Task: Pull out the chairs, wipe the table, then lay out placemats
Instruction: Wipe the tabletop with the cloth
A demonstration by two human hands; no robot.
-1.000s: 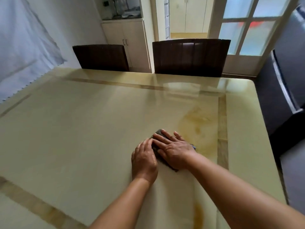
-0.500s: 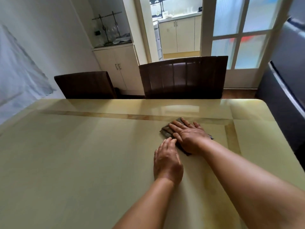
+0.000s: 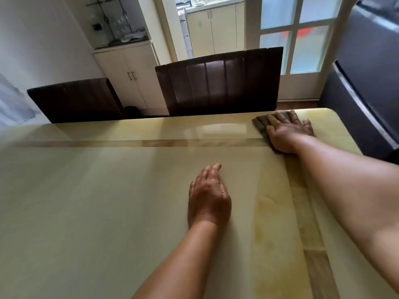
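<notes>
One cloth (image 3: 260, 124) is pressed flat under the spread right hand (image 3: 288, 132), one table (image 3: 86, 201) is touched by the flat, close-fingered left hand (image 3: 208, 198), and two chairs (image 3: 219, 83) (image 3: 75, 101) are seen behind.

Single head-worn view. You look from the near long side of the table (image 3: 108, 201), facing forward and down across its top toward the far edge. The wide-angle lens bends straight lines near the frame borders. Your forearms enter from the bottom, so the camera sits close above them; the left hand (image 3: 208, 197) lies at mid-distance near centre, the right hand (image 3: 288, 131) reaches to the far right corner. Beyond the far edge you see two chair backs (image 3: 218, 83), a cabinet (image 3: 127, 72) at far left and a glazed door (image 3: 302, 39) at far right. No second view exists, so no region is shared.
</notes>
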